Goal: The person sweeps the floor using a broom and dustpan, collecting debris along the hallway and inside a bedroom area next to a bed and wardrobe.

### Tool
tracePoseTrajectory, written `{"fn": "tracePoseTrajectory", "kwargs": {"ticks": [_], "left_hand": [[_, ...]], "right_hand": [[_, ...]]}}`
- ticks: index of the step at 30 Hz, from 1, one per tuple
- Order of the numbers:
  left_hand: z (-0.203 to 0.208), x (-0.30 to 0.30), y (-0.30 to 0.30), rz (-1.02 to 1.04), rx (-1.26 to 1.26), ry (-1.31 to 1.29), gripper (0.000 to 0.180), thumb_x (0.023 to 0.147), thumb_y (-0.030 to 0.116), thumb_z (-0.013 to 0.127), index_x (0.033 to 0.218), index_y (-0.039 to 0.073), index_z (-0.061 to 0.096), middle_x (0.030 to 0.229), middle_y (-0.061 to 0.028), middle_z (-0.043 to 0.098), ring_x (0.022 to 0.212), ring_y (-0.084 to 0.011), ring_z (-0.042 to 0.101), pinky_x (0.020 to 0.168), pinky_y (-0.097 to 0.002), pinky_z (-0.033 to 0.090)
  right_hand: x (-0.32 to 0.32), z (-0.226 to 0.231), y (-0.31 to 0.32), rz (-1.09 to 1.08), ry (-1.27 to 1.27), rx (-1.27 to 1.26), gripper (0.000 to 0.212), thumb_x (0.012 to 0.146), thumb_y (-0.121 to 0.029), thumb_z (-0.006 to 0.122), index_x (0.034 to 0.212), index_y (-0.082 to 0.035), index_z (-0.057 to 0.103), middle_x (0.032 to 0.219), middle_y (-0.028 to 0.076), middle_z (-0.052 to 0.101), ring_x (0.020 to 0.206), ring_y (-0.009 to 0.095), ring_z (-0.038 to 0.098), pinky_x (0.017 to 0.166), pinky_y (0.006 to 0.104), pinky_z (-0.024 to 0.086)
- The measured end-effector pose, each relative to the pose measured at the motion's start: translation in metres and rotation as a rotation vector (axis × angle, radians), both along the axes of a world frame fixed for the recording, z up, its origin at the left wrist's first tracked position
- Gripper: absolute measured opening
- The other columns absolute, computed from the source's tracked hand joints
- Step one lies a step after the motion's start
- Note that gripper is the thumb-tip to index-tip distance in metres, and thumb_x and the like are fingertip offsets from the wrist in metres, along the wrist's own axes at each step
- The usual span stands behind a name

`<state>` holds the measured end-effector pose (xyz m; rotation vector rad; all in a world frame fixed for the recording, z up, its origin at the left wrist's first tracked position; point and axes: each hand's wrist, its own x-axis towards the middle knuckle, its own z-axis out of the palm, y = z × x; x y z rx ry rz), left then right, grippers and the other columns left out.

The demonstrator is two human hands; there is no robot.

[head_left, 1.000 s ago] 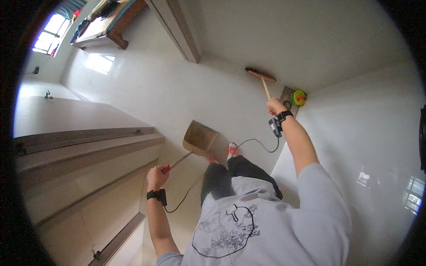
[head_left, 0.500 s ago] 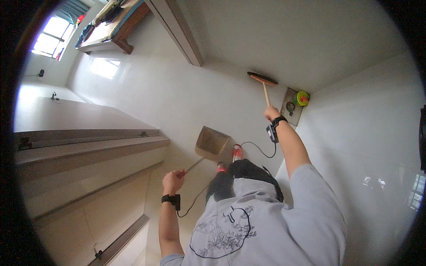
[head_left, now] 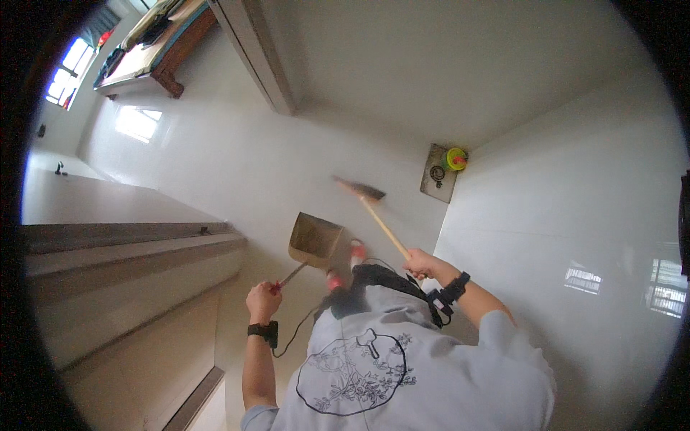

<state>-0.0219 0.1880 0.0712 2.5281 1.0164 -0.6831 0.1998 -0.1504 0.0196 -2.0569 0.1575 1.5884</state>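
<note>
My right hand (head_left: 424, 264) is closed round the pale wooden handle of a broom (head_left: 384, 228). The broom's wide dark head, smeared by motion, is low over the light floor ahead of my feet; whether it touches the floor I cannot tell. My left hand (head_left: 264, 300) grips the reddish end of a dustpan's handle. The beige dustpan (head_left: 316, 241) lies just in front of my feet, left of the broom head. Black bands with devices and cables sit on both wrists.
In the corner at right, a yellow-green bucket (head_left: 456, 159) stands on a grey mat (head_left: 436, 183). A wooden bed (head_left: 162, 68) with cloths is at the far left. A door (head_left: 115, 208) stands at left, and a post (head_left: 262, 61) projects from the wall ahead.
My right hand has drawn back toward my body, bringing the broom head from near the wall to close by the dustpan. My left hand still holds the dustpan. The view has shifted a little.
</note>
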Motion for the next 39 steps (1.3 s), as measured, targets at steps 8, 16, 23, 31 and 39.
{"fn": "tracePoseTrajectory", "kwargs": {"ticks": [8,16,23,31,39], "left_hand": [[-0.005,-0.008,0.000,0.042,-0.060,-0.058,0.017,0.069,0.021,0.056,0.080,0.010,0.063,0.076,-0.0102,0.061,0.074,-0.0268,0.058,0.065,-0.0353,0.046],[-0.006,-0.018,0.005,0.076,-0.083,-0.068,0.018,0.070,0.023,0.056,0.079,0.010,0.064,0.074,-0.0104,0.061,0.072,-0.0284,0.058,0.065,-0.0356,0.046],[-0.001,-0.005,0.005,0.053,-0.035,-0.038,0.016,0.071,0.023,0.055,0.076,0.011,0.064,0.072,-0.0104,0.061,0.071,-0.0271,0.058,0.063,-0.0345,0.046],[0.010,0.024,0.007,0.118,-0.097,-0.018,0.020,0.066,0.024,0.059,0.079,0.011,0.063,0.076,-0.0124,0.061,0.073,-0.0292,0.058,0.064,-0.0367,0.047],[0.024,0.107,0.010,0.077,-0.088,-0.043,0.018,0.068,0.024,0.057,0.078,0.010,0.063,0.074,-0.0117,0.061,0.072,-0.0281,0.059,0.064,-0.0362,0.047]], "right_hand": [[-0.004,0.083,0.004,-0.306,0.139,0.119,0.010,0.076,-0.011,0.053,0.083,-0.006,0.048,0.055,-0.002,0.039,0.036,0.004,0.035,0.029,0.0183,0.027],[0.054,0.045,0.006,0.040,-0.422,-0.096,0.021,0.072,-0.015,0.051,0.090,-0.005,0.052,0.055,0.010,0.054,0.042,0.019,0.053,0.037,0.0307,0.042],[0.148,-0.035,0.013,0.018,-0.541,-0.246,0.020,0.071,-0.008,0.046,0.085,0.003,0.054,0.057,0.014,0.056,0.046,0.023,0.056,0.040,0.0327,0.043],[0.177,-0.058,-0.001,-0.016,-0.427,-0.351,0.022,0.072,-0.005,0.045,0.093,-0.002,0.050,0.061,0.016,0.055,0.044,0.023,0.053,0.037,0.0337,0.041],[0.140,-0.048,-0.019,0.080,-0.459,-0.251,0.038,0.072,-0.004,0.040,0.110,-0.003,0.039,0.072,0.021,0.057,0.051,0.028,0.057,0.040,0.0362,0.045]]}}
